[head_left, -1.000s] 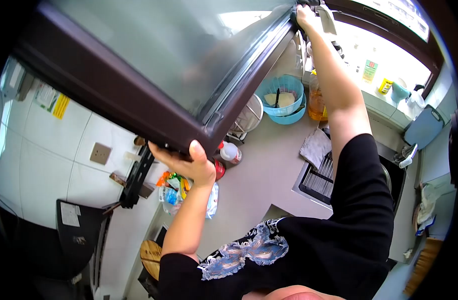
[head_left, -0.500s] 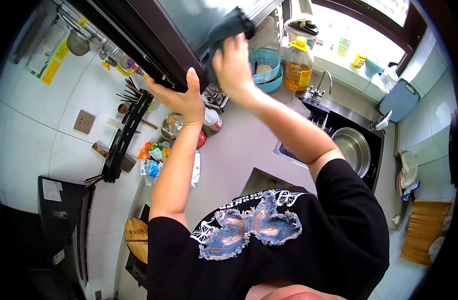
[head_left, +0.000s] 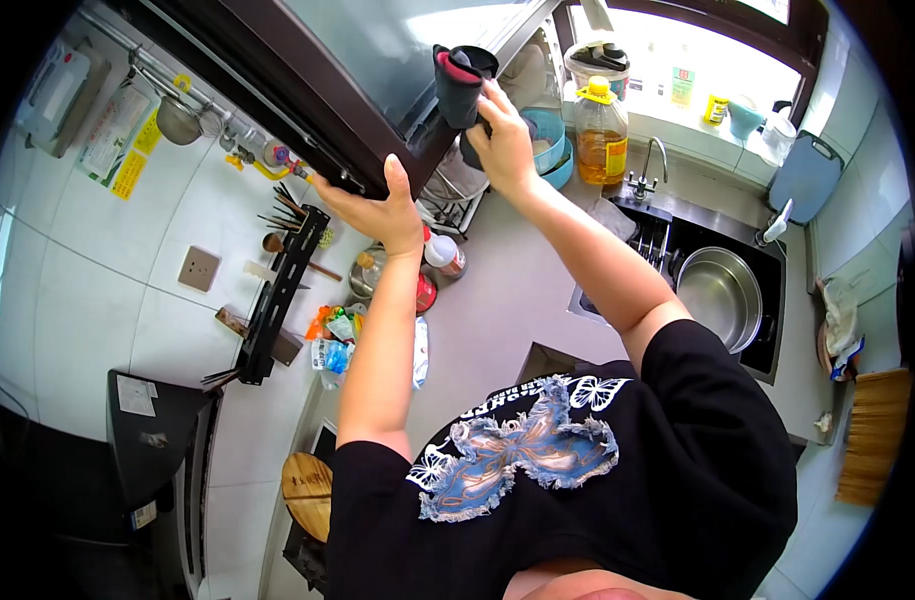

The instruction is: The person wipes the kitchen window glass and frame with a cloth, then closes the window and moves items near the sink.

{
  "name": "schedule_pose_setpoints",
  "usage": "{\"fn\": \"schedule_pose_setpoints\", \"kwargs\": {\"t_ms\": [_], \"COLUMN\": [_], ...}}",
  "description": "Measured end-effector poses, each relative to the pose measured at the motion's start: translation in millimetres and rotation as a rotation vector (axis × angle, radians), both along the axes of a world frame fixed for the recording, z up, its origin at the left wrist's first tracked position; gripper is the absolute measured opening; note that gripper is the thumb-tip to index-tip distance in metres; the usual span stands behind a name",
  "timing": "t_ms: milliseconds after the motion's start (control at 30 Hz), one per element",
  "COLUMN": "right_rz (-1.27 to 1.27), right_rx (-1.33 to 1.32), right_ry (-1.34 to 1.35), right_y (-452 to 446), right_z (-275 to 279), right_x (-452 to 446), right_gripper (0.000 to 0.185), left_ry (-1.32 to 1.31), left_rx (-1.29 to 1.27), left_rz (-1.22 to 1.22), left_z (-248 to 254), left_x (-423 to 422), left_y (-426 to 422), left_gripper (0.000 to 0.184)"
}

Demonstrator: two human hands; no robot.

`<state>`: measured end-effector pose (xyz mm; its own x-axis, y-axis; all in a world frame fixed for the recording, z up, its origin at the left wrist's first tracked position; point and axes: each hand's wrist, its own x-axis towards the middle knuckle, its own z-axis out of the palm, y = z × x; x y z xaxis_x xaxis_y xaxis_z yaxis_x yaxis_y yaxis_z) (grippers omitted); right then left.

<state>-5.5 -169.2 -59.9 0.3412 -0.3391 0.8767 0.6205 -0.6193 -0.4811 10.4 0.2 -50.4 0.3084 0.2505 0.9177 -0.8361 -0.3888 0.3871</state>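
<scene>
A dark-framed glass panel (head_left: 363, 110) hangs open at the top, over the counter. My left hand (head_left: 378, 208) lies against the lower edge of its frame, thumb raised and fingers apart, supporting or touching it. My right hand (head_left: 502, 145) grips a dark grey cloth (head_left: 460, 90) with a red part showing, close to the panel's right side frame. Part of the cloth also hangs behind the fingers. Whether the cloth touches the glass is hard to tell.
Below the panel are a bottle with a red cap (head_left: 445, 254) and packets (head_left: 335, 345). An oil jug (head_left: 601, 140) and blue baskets (head_left: 548, 140) stand near the window. A metal pot (head_left: 719, 297) sits in the sink. A knife rack (head_left: 283, 290) is on the left wall.
My right hand has come down from the panel's far upper corner with the cloth, toward my left hand. My left hand remains at the lower frame. The camera view has shifted.
</scene>
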Motion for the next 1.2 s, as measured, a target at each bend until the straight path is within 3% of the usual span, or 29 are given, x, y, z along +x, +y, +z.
{"fn": "schedule_pose_setpoints", "kwargs": {"t_ms": [33, 100, 200, 267, 300, 433, 500, 633, 700, 767, 833, 1000, 1100, 1200], "right_rz": [0.041, 0.044, 0.221, 0.172, 0.072, -0.077, -0.150, -0.338, -0.401, -0.336, -0.198, -0.096, 0.071, 0.006], "right_rx": [0.077, -0.021, 0.114, -0.036, -0.083, 0.134, 0.206, 0.117, 0.111, 0.088, 0.112, -0.198, -0.255, -0.256], "right_ry": [0.021, -0.024, -0.126, 0.071, 0.104, 0.046, 0.071, 0.419, 0.316, 0.154, 0.033, 0.008, -0.032, -0.091], "right_y": [8, 39, 75, 58, 45, -46, -102, -205, -190, -150, -88, 14, 10, -30], "right_z": [-1, 2, -20, -32, -34, -32, -7, 20, 26, 21, 26, 32, 58, 79], "right_x": [-3, -29, -42, -32, -18, 89, 119, 184, 187, 165, 114, 17, 17, 52], "right_gripper": [0.045, 0.048, 0.054, 0.057, 0.060, 0.064, 0.062, 0.059, 0.050, 0.042, 0.040, 0.054, 0.065, 0.069], "left_ry": [-0.011, 0.040, 0.098, 0.098, 0.078, 0.110, 0.099, 0.125, 0.120, 0.051, 0.051, 0.131, 0.077, 0.101], "left_rx": [0.000, 0.028, 0.028, -0.006, -0.034, -0.031, -0.022, -0.051, -0.046, -0.011, -0.022, -0.014, -0.025, -0.038], "left_rz": [-0.006, 0.025, 0.048, 0.009, -0.001, -0.105, -0.109, -0.173, -0.145, -0.104, -0.109, -0.018, -0.038, -0.026], "left_z": [1, -4, -6, -5, -5, -1, -4, -4, -3, -5, -3, -8, -9, -9], "left_x": [0, 3, 6, 5, 4, 1, 4, 1, -1, 3, 5, -3, -1, -3], "left_y": [0, 2, 6, 3, 0, -1, 2, -3, -4, -2, -4, -3, -5, -4], "left_gripper": [0.084, 0.098, 0.093, 0.092, 0.091, 0.094, 0.095, 0.096, 0.096, 0.085, 0.085, 0.094, 0.083, 0.082]}}
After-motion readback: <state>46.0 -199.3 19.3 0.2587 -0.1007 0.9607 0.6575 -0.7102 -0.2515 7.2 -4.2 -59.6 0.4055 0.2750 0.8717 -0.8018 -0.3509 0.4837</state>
